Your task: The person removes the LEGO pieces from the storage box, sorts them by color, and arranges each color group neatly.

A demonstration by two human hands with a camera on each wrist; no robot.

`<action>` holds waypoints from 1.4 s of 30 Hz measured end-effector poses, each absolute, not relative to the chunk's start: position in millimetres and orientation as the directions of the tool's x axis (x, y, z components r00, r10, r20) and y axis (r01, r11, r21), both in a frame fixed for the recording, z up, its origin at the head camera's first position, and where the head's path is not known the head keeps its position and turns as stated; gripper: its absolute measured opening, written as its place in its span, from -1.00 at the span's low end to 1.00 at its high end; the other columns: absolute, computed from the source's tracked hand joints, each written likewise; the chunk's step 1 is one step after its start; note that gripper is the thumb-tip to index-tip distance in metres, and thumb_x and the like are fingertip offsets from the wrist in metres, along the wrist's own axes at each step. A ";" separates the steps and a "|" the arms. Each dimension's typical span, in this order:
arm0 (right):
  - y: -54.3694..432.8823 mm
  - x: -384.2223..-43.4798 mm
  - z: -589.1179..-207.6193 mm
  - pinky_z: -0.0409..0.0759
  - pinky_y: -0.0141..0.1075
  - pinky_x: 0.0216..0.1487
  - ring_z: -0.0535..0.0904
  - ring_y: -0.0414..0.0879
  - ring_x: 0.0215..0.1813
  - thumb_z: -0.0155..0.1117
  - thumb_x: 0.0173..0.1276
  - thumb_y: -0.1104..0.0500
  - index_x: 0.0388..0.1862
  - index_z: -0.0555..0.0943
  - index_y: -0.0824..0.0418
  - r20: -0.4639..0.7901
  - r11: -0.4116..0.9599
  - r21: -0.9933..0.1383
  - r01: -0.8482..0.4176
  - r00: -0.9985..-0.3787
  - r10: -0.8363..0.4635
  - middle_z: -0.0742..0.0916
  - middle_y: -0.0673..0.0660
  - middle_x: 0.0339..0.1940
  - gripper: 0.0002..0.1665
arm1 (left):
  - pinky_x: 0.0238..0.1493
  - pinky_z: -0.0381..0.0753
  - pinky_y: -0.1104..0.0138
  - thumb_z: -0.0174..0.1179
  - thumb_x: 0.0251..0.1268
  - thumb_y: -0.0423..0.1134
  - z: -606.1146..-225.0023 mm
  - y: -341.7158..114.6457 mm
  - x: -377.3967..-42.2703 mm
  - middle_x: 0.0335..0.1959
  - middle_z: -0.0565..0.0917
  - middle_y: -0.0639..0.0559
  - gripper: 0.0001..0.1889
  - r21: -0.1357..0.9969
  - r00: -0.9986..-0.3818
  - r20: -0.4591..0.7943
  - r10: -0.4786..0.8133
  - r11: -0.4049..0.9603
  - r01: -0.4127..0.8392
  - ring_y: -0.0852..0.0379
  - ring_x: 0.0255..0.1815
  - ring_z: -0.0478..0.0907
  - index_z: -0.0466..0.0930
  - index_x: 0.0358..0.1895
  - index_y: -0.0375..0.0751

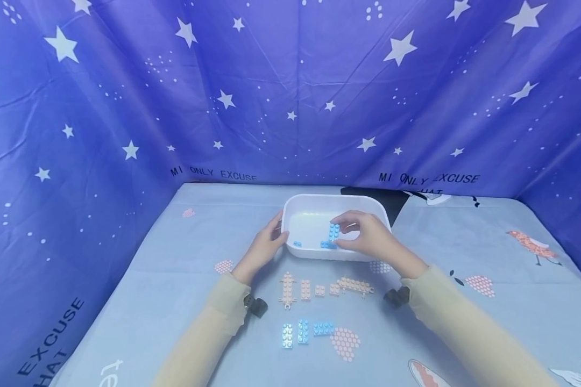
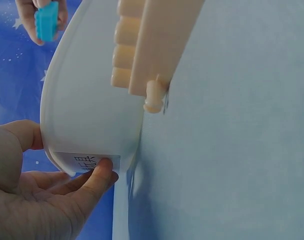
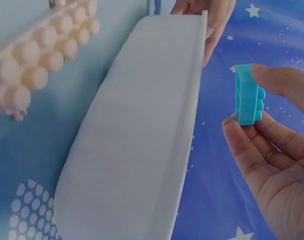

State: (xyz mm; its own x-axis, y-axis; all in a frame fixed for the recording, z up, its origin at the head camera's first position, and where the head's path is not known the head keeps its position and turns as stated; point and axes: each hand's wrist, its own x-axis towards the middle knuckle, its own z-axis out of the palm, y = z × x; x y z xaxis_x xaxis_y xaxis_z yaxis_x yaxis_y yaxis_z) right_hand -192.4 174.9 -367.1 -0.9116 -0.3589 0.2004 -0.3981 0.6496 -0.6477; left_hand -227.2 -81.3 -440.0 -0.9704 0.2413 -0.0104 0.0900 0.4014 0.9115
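Observation:
My left hand (image 1: 266,244) grips the left end of a white plastic box (image 1: 339,257), thumb at the rim and fingers on the outer wall over a printed label (image 2: 82,161). Over the open box, my right hand (image 1: 368,234) pinches a blue toy building brick (image 3: 247,95) between thumb and fingertips, its studs facing the palm in the right wrist view. Inside the box lie a small blue brick (image 1: 297,243) in the left front corner and another blue brick (image 1: 325,244) near the front wall, partly overlapped by the held one in the head view.
Before the box runs a row of beige bricks, with a long piece with side pegs (image 1: 287,290) at left and another long piece (image 1: 355,286) at right. Nearer me are blue bricks (image 1: 303,331). A blue star-patterned curtain (image 1: 290,97) encloses the patterned tablecloth (image 1: 174,269).

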 end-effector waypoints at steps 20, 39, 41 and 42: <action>177.3 -131.6 -381.6 0.68 -0.09 0.11 0.68 0.00 -0.04 0.50 0.08 0.22 0.03 0.65 0.24 0.127 0.582 -0.724 -0.370 -0.901 -0.415 0.74 0.12 -0.03 -0.51 | 0.50 0.22 0.01 0.01 0.47 -0.15 -435.7 -80.6 -229.9 0.48 0.27 -0.17 -0.33 0.909 -0.970 -0.017 0.244 0.407 0.086 -0.19 0.43 0.29 -0.03 0.56 -0.04; 184.7 -70.4 -424.7 0.53 0.01 0.26 0.61 -0.01 0.15 0.52 0.03 0.06 -0.01 0.67 0.03 0.066 0.669 -0.651 -0.357 -0.905 -0.419 0.72 -0.05 0.04 -0.52 | 0.50 0.22 0.03 0.01 0.47 -0.18 -437.1 -81.2 -229.5 0.49 0.25 -0.14 -0.33 0.910 -0.968 -0.013 0.252 0.405 0.093 -0.17 0.43 0.30 -0.03 0.56 -0.01; 184.5 -66.6 -428.3 0.54 0.00 0.26 0.61 -0.03 0.14 0.53 0.00 0.08 -0.05 0.67 0.02 0.070 0.674 -0.637 -0.374 -0.899 -0.433 0.73 -0.08 0.00 -0.53 | 0.50 0.22 0.03 0.01 0.47 -0.18 -438.5 -80.9 -228.6 0.49 0.25 -0.14 -0.33 0.911 -0.967 -0.012 0.256 0.402 0.095 -0.17 0.43 0.30 -0.03 0.56 -0.01; 184.5 -65.1 -429.8 0.55 -0.01 0.25 0.62 -0.04 0.12 0.53 -0.01 0.09 -0.06 0.67 0.02 0.070 0.675 -0.632 -0.380 -0.896 -0.438 0.73 -0.09 -0.01 -0.54 | 0.50 0.22 0.03 0.02 0.47 -0.18 -438.9 -80.6 -228.1 0.49 0.25 -0.14 -0.33 0.910 -0.966 -0.013 0.257 0.403 0.094 -0.17 0.44 0.30 -0.04 0.56 0.00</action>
State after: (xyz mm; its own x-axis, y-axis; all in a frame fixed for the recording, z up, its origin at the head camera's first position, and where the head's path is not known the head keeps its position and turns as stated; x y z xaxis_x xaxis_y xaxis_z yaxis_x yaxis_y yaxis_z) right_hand -65.1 184.5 -429.8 -0.8961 -0.4382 0.0701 -0.3798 0.6755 -0.6321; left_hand -228.1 -80.6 -438.9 -0.9663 0.2569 -0.0134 0.0944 0.4026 0.9105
